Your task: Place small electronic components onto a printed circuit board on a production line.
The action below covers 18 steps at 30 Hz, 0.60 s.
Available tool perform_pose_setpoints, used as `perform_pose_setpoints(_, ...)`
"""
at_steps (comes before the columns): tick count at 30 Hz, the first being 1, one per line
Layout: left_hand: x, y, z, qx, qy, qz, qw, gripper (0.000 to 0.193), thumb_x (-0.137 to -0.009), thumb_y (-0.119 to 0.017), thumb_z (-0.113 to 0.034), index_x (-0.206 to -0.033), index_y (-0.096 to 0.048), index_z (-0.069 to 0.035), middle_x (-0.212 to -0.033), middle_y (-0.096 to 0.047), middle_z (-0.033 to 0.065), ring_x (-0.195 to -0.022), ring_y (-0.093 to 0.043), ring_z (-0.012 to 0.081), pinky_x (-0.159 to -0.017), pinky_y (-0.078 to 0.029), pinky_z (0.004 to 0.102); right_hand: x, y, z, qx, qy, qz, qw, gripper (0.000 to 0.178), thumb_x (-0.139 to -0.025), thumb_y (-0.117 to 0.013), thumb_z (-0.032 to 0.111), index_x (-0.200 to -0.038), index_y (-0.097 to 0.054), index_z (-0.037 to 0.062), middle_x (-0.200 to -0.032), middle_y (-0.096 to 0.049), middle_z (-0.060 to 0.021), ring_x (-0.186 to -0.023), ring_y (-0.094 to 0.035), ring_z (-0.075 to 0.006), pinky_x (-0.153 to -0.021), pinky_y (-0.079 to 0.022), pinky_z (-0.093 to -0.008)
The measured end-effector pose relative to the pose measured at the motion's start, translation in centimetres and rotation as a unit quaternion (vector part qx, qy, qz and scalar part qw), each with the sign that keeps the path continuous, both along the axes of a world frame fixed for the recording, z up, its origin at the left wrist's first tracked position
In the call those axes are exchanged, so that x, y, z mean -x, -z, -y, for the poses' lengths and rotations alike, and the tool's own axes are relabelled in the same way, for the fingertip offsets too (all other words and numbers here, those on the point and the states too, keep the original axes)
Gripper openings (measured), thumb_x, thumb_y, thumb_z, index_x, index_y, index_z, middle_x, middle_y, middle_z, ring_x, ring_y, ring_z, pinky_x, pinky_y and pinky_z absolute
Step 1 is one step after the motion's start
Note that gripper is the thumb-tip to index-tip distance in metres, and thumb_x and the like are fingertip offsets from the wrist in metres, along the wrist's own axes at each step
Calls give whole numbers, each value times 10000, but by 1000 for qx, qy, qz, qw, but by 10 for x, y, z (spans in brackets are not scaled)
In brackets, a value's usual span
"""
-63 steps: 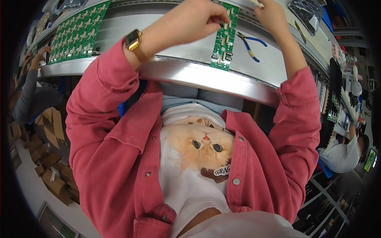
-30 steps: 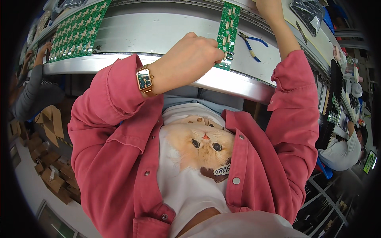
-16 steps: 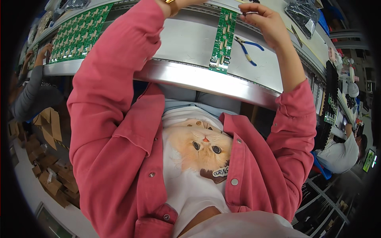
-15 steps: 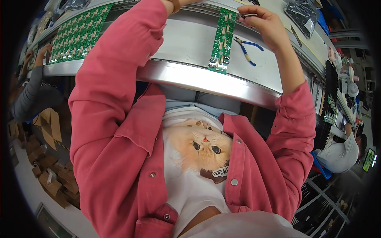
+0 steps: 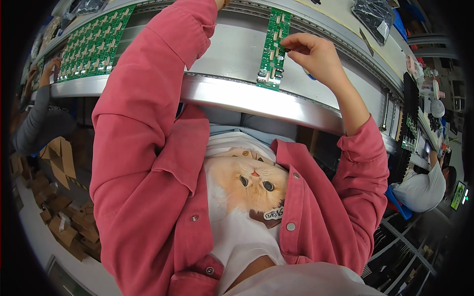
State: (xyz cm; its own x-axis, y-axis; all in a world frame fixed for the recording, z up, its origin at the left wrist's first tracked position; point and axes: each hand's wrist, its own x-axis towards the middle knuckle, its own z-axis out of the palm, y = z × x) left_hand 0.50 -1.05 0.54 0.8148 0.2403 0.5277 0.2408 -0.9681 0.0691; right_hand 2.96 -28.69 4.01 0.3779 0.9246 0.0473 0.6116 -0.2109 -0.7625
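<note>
My right hand (image 5: 316, 55) is at the right edge of a long green circuit board (image 5: 272, 52), which bears a row of pale connectors and several black parts near its front end. Thumb and forefinger pinch a small black component (image 5: 287, 50), too small to name closer. Beneath the hand, only a bit of the blue-handled cutting pliers (image 5: 309, 75) shows. My left arm reaches up past the top of the picture; its wrist with a band is just visible, while the hand itself is outside.
A metal conveyor rail (image 5: 256, 102) runs along the near side. Several joined green boards (image 5: 94, 44) stand at the left, beside a co-worker's hands (image 5: 52, 69). Tweezers (image 5: 366, 42) and a bag of black parts (image 5: 374, 19) lie at the far right. Cardboard boxes (image 5: 69, 224) sit on the floor.
My right hand has moved left and nearer, bringing the black component to the board's edge. It now covers most of the pliers. My left arm has shifted slightly right.
</note>
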Motion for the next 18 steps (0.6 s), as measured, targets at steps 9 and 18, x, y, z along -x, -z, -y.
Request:
perform_pose_setpoints(9,2,3,3,0,55,48,997,183,-766,-500,-147,-677,-630,-53,-723,-650,153,-655,-612,346,-623,-471,415,7,0,-2,-7,-49,130,990,221,-736,-604,-39,-924,-682,47,-815,-661,-34,-638,-557,-130,-623,-464,-232)
perform_pose_setpoints(18,6,-8,8,49,34,-3,998,185,-777,-494,-142,-690,-621,-40,-740,-650,164,-689,-618,343,-646,-478,416,10,-1,-1,13,-42,150,988,170,-730,-601,-47,-866,-668,29,-814,-654,-36,-634,-550,-137,-620,-461,-230)
